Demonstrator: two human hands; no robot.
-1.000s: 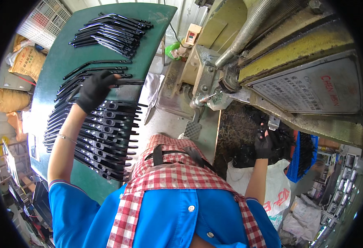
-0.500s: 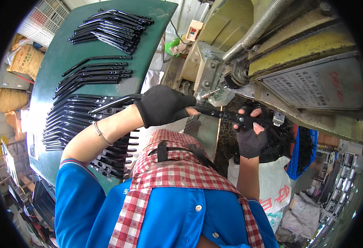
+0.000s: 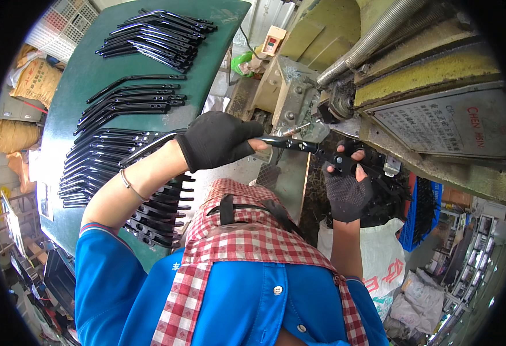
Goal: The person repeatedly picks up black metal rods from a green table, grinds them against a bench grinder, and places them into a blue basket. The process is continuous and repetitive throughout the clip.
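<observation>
My left hand [image 3: 215, 141], in a black glove with the fingertips bare, is wrapped round a bent glossy black metal tube [image 3: 290, 143]. The tube's bent end passes back over my left forearm, and its straight end, with several holes, points right. In my right hand [image 3: 348, 193], also gloved with bare fingertips, is a small dark part [image 3: 336, 163], pinched between thumb and fingers. It lies close to the tube's right end; whether the two touch I cannot tell. Just beyond the tube is a machine's metal pin [image 3: 295, 130].
On the left, a green table [image 3: 207, 63] bears rows of bent black tubes [image 3: 123, 106]. A greenish machine with a metal plate [image 3: 443, 124] fills the upper right. Beneath my right arm stands a white sack [image 3: 368, 248] near black parts, beside a blue basket [image 3: 408, 230].
My left hand has moved a little left with the tube, whose straight end now shows more of its holes. The dark part in my right hand is tilted more and sits lower relative to the tube.
</observation>
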